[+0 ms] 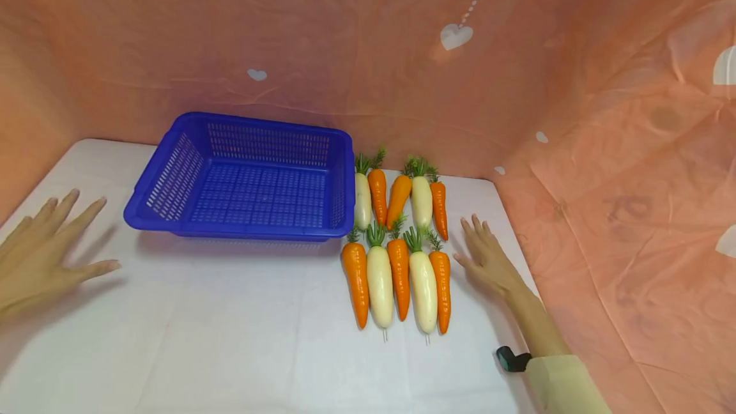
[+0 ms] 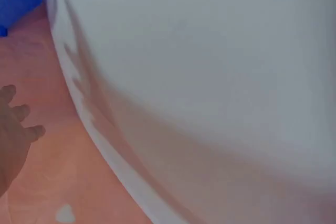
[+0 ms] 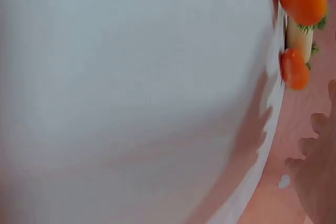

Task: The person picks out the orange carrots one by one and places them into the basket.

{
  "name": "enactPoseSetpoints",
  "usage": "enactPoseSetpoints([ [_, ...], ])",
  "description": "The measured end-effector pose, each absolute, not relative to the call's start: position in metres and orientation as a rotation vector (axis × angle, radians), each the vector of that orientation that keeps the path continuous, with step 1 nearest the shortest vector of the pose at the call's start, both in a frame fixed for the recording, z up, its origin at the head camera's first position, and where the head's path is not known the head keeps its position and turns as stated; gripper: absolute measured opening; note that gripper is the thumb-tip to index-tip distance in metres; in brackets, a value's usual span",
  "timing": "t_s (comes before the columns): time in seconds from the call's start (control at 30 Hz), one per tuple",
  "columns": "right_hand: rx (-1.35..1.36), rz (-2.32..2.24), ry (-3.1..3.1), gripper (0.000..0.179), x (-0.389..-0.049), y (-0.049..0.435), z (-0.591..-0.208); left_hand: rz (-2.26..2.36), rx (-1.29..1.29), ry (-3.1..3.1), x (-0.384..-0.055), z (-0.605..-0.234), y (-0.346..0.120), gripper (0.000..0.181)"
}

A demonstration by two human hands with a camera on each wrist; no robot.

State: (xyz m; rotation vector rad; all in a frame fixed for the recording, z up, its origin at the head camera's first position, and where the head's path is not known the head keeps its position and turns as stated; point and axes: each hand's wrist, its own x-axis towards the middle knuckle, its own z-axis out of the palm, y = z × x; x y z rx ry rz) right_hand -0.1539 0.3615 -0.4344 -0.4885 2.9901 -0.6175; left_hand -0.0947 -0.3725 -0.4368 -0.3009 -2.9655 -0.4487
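In the head view a blue plastic basket (image 1: 259, 230) with slotted sides stands at the back left, nothing in it. To its right lie orange carrots (image 1: 400, 280) and white radishes (image 1: 379, 286) with green tops, side by side in two rows. My left hand (image 1: 43, 254), fingers spread, hovers over the table's left side, left of the basket. My right hand (image 1: 489, 257) is held with straight fingers just right of the vegetables, holding nothing. The left wrist view shows part of the left hand (image 2: 13, 140); the right wrist view shows the right hand (image 3: 317, 161) and some carrots (image 3: 295, 69).
A white cloth covers the table (image 1: 230, 337). Orange fabric (image 1: 368, 37) with white hearts hangs behind it and along both sides. A black strap piece (image 1: 513, 360) sits at the right wrist, by a pale sleeve (image 1: 563, 385).
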Motion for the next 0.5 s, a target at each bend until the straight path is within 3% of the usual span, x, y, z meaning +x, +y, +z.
enactPoseSetpoints([
  [0.5, -0.403, -0.854, 2.928, 0.08, -0.12, 0.339, -0.43, -0.914, -0.412, -2.898, -0.118, -0.412, -0.345, 0.098],
])
